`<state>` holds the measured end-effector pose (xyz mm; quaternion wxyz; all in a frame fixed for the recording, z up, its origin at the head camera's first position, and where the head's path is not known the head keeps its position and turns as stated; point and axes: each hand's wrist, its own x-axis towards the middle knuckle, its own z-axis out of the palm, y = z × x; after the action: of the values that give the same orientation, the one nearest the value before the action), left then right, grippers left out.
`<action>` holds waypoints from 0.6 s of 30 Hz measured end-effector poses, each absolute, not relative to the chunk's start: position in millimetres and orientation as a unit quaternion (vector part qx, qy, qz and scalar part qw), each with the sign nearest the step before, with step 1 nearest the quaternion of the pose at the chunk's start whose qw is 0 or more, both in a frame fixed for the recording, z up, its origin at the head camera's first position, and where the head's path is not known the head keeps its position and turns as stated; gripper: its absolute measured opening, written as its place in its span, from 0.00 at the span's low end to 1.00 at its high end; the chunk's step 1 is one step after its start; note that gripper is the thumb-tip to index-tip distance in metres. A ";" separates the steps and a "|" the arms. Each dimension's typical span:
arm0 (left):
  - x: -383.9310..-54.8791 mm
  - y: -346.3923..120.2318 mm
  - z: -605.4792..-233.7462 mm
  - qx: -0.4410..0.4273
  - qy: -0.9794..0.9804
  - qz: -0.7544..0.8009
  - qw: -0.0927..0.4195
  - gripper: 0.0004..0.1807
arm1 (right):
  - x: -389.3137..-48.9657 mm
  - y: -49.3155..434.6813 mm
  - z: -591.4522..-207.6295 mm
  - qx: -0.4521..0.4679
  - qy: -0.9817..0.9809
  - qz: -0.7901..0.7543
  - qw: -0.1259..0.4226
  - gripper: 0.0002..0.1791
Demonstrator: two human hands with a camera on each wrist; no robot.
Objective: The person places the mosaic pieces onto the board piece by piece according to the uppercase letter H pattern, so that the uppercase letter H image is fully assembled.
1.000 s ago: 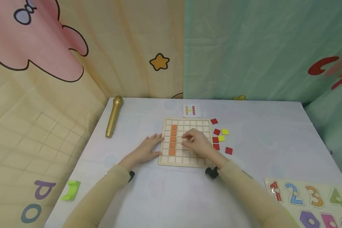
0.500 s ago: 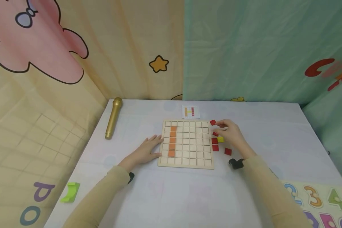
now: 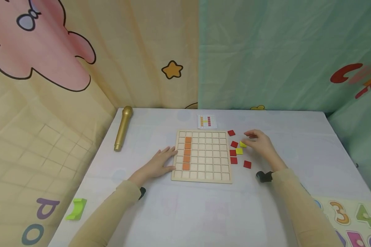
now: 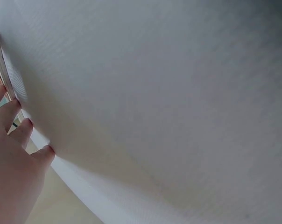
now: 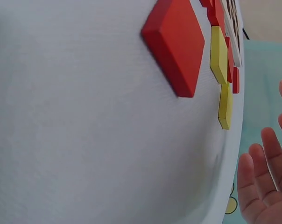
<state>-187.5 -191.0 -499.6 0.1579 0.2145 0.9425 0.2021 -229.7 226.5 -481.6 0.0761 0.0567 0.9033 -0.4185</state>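
Note:
A wooden grid board (image 3: 201,177) lies on the table, with a column of several orange tiles (image 3: 187,159) near its left side. My left hand (image 3: 154,165) lies flat with fingers spread, fingertips touching the board's left edge. To the right of the board are several red tiles (image 3: 247,164) and two yellow tiles (image 3: 239,151). Above the farther yellow tile (image 5: 225,108) hovers my right hand (image 3: 261,145), its fingers loosely bent and apart. In the right wrist view, the fingers (image 5: 264,175) hold nothing and that tile rests on the table.
Behind the board lies a small pattern card (image 3: 207,121). A gold microphone (image 3: 123,129) is at the back left, and a green curved block (image 3: 76,209) near the left edge. At the front right is a number puzzle board (image 3: 350,214).
My right hand has moved from over the middle of the board rightward to the loose tiles, then slightly farther right. The left hand stays at the board's edge.

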 end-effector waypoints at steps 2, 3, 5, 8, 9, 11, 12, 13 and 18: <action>-187.4 -190.9 -500.1 0.214 0.942 0.203 0.158 0.40 | -229.8 227.0 -482.7 0.058 0.903 -0.417 0.079 0.27; -187.3 -190.9 -500.2 0.215 0.942 0.204 0.157 0.40 | -230.0 227.3 -483.3 0.057 0.904 -0.416 0.080 0.27; -187.5 -190.6 -499.9 0.215 0.942 0.204 0.159 0.40 | -230.0 228.1 -485.1 0.057 0.904 -0.415 0.086 0.27; -187.5 -190.4 -499.0 0.218 0.941 0.204 0.157 0.39 | -231.2 229.3 -488.2 0.048 0.908 -0.405 0.098 0.26; -187.5 -190.4 -498.7 0.218 0.941 0.203 0.157 0.40 | -231.6 229.3 -488.9 0.044 0.910 -0.400 0.102 0.26; -187.4 -190.5 -498.3 0.219 0.942 0.203 0.155 0.40 | -232.4 229.5 -490.7 0.034 0.915 -0.387 0.109 0.26; -187.5 -190.6 -498.3 0.219 0.942 0.202 0.156 0.40 | -232.9 229.4 -491.4 0.031 0.918 -0.379 0.112 0.26; -187.5 -190.7 -498.4 0.217 0.942 0.201 0.157 0.40 | -233.1 229.0 -492.1 0.028 0.921 -0.372 0.115 0.26; -188.5 -190.3 -499.1 0.216 0.942 0.200 0.159 0.40 | -233.0 228.0 -494.4 0.021 0.929 -0.351 0.116 0.25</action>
<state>-188.5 -190.3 -499.1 0.1590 0.2164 0.9423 0.1998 -233.0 228.0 -494.4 0.1163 0.0214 0.9289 -0.3509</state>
